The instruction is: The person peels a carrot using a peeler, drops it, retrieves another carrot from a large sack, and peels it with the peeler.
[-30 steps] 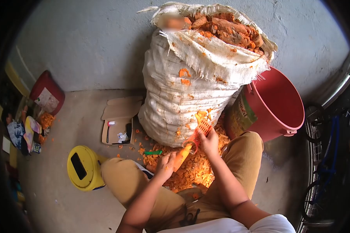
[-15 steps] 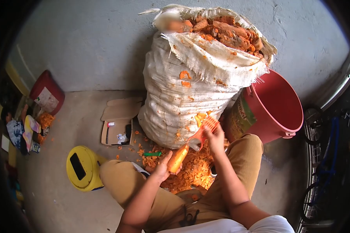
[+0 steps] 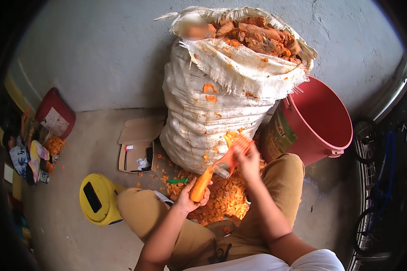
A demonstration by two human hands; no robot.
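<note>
My left hand is closed around the thick end of a peeled carrot, whose narrow tip points up and away from me. In my right hand is an orange-red plastic peeler with a ribbed end, blurred in part. Its lower end meets or nearly meets the carrot's tip; exact contact cannot be made out. Beneath both hands, between my legs, lies a heap of orange peelings. A green handle-like piece lies on the floor just left of the carrot.
A tall white woven sack full of unpeeled roots stands ahead. Right of it leans a red bucket. On the left are an open cardboard box, a yellow lidded bucket with a phone on top, and another person.
The carrot has been turned more upright in my left hand. My right hand and the peeler have shifted slightly left. The view has tilted a little.
</note>
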